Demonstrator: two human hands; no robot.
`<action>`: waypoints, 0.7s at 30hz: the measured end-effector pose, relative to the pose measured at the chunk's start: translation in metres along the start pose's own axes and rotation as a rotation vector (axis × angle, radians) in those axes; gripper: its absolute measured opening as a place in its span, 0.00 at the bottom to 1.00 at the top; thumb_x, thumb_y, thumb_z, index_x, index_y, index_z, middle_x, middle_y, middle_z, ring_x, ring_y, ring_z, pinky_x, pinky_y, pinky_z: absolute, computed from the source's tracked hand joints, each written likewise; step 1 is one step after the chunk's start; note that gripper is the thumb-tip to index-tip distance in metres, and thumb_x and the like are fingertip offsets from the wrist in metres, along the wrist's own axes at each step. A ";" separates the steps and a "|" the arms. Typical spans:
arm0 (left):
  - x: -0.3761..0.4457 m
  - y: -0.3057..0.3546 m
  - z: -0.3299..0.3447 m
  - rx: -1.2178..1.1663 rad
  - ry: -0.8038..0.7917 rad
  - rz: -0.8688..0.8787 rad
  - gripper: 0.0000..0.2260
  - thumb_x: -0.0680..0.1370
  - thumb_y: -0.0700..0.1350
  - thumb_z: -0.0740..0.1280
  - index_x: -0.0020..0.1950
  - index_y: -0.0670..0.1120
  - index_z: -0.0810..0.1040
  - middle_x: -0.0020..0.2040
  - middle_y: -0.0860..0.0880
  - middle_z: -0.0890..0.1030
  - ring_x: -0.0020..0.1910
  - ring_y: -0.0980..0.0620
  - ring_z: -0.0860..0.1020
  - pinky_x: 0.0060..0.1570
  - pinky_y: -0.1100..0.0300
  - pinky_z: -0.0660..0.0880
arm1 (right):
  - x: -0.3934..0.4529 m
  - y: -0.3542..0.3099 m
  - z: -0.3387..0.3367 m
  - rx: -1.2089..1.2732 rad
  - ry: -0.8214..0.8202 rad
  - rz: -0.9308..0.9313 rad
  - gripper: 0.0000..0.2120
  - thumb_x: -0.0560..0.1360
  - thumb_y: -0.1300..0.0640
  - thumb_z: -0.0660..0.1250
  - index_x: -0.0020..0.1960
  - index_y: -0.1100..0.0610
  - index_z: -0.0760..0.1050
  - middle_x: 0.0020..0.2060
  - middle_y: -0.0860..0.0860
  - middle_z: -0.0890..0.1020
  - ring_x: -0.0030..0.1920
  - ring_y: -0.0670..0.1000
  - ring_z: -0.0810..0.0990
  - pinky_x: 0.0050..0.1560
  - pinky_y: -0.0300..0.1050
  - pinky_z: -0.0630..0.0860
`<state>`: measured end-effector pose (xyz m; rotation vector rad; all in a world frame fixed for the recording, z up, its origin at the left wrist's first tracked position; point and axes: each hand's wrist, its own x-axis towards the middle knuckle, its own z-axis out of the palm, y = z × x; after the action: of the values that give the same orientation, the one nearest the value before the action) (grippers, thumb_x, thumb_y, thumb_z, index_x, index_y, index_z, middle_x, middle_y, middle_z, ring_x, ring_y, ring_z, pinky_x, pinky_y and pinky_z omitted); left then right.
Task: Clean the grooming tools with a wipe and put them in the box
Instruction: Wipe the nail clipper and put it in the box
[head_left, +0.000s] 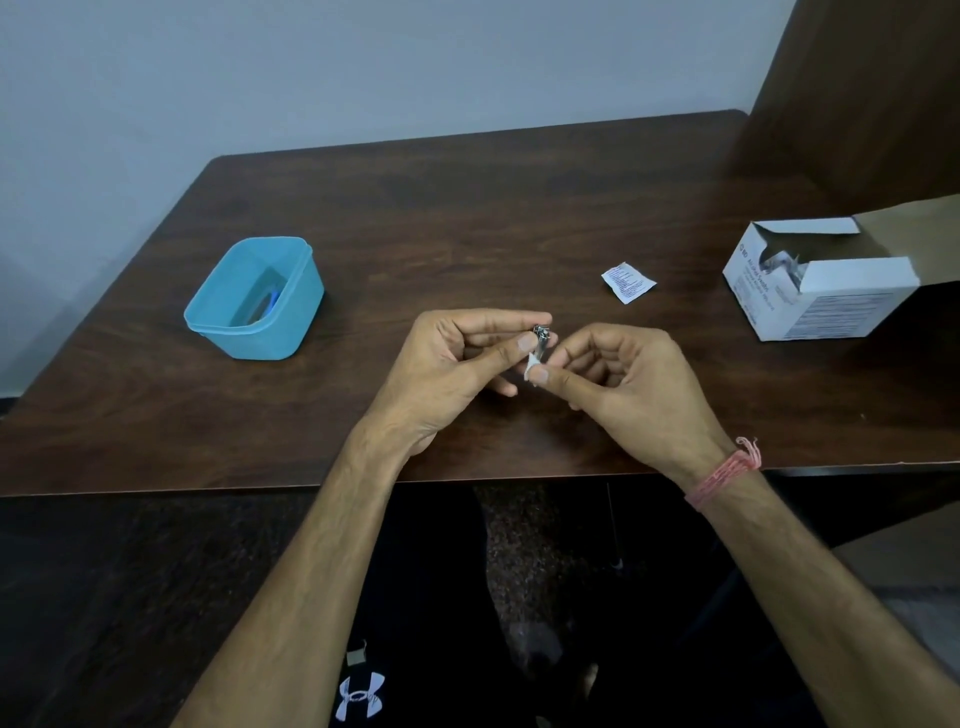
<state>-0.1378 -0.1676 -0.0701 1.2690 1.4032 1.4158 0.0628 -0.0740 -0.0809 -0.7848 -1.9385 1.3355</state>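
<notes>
Fingers of left hand (457, 358) pinch nail clipper (541, 340); right hand (618, 379) fingers pinch wipe (532, 370) against it.

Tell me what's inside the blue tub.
The blue tub holds at least one blue-handled item lying along its right wall. Its shape is too blurred to identify, and the near wall hides part of the floor.
</notes>
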 end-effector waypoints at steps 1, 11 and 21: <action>0.000 0.000 0.001 0.012 -0.008 -0.001 0.11 0.85 0.39 0.73 0.66 0.44 0.87 0.56 0.46 0.91 0.49 0.49 0.88 0.43 0.61 0.84 | 0.000 0.000 0.000 0.003 0.021 0.004 0.10 0.76 0.48 0.83 0.44 0.52 0.86 0.39 0.52 0.88 0.36 0.60 0.84 0.36 0.52 0.81; 0.000 0.001 0.000 0.008 -0.013 -0.010 0.11 0.85 0.38 0.72 0.68 0.42 0.86 0.57 0.45 0.91 0.50 0.47 0.89 0.42 0.62 0.83 | 0.000 0.001 -0.001 0.008 0.005 -0.003 0.09 0.76 0.49 0.83 0.45 0.52 0.86 0.39 0.53 0.88 0.37 0.62 0.84 0.39 0.52 0.80; 0.001 -0.001 -0.001 0.013 -0.018 -0.010 0.12 0.85 0.38 0.72 0.68 0.42 0.87 0.57 0.45 0.91 0.50 0.48 0.88 0.44 0.60 0.84 | 0.000 0.004 0.000 -0.039 0.013 -0.010 0.08 0.76 0.50 0.83 0.45 0.51 0.85 0.39 0.51 0.88 0.36 0.61 0.85 0.39 0.51 0.81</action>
<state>-0.1391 -0.1672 -0.0710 1.2777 1.4071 1.3875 0.0633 -0.0733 -0.0844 -0.7989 -1.9611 1.2877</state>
